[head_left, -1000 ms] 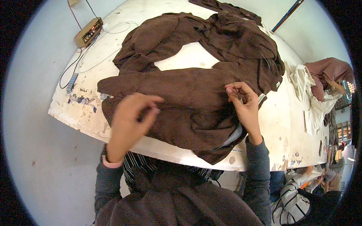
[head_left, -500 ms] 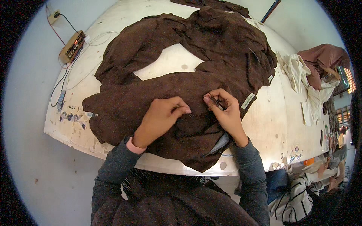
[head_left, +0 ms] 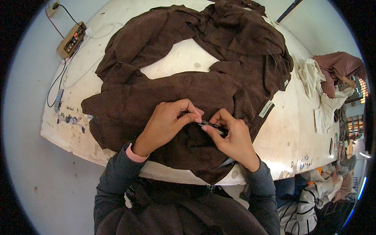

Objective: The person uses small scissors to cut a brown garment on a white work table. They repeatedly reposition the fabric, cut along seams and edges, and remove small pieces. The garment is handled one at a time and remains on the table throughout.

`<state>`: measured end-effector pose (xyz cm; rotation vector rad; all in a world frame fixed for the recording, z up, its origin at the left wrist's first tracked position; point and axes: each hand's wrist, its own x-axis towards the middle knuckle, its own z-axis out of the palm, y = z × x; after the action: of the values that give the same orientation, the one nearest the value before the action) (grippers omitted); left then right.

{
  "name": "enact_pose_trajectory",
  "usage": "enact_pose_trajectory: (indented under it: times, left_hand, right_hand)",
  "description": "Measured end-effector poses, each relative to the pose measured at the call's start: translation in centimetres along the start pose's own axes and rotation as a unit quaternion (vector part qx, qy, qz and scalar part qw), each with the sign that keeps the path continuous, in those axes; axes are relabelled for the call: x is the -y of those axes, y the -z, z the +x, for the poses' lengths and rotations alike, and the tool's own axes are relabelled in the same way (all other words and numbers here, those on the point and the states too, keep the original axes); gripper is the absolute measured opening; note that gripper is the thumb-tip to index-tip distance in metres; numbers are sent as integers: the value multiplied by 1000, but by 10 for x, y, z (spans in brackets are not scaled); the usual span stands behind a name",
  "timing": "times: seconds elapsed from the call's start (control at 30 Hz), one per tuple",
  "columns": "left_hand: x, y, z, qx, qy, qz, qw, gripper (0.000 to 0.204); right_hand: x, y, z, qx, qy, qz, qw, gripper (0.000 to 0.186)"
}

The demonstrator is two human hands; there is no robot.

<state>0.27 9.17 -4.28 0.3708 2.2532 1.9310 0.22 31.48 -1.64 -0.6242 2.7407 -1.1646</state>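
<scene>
Hands came together over the brown cloth

A second ago the left hand (head_left: 166, 123) and right hand (head_left: 231, 137) were spread apart on the brown garment (head_left: 203, 90); now they've closed in so the fingertips meet at its middle, pinching a small dark tool (head_left: 213, 127) between them.

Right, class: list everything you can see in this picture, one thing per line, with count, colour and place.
Brown garment: one, dark brown, spread over the table.
Table: one, white and worn, under the garment.
Small tool: one, dark with metal, in the right hand's fingers.
Power strip: one, tan, table's far left corner.
Cloth pile: one, cream and mauve, right edge.
Left hand: one, pinching the garment.
Right hand: one, holding the tool.
</scene>
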Motion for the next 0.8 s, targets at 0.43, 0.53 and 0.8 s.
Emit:
enact_pose_trajectory:
  times: [0.43,0.53,0.8]
  left_hand:
    - [1,12,0,-26,13,35,999,15]
    - [-3,15,-6,-24,-55,161,985,12]
    - [10,2,-42,-74,-208,478,850,16]
  right_hand:
    - [7,0,-3,5,21,-74,997,30]
    - [1,3,-1,-29,32,-66,997,34]
    - [-4,2,5,-27,23,0,999,37]
